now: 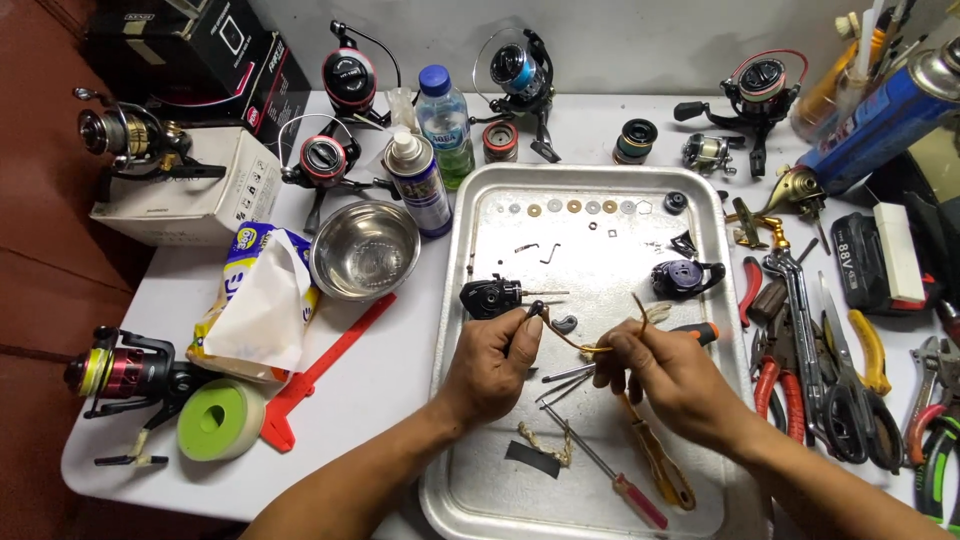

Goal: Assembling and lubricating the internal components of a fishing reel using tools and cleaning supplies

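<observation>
Over a metal tray (480, 500) my left hand (493, 362) pinches a small dark reel part between thumb and fingers. My right hand (665, 375) holds a thin, bent brown cotton swab (585, 348) whose tip meets that part. Just beyond the left hand lies a black reel body (490, 296). A second dark reel piece (682, 276) sits to the right. A row of small washers (575, 207) lines the tray's far side. Screwdrivers with orange handles (655, 462) rest near the tray's front.
A steel bowl (364, 250), spray can (419, 184), water bottle (445, 120) and tissue pack (258, 302) stand left of the tray. Several fishing reels (348, 78) ring the table. Pliers and cutters (815, 370) crowd the right side, beside a blue gas canister (880, 120).
</observation>
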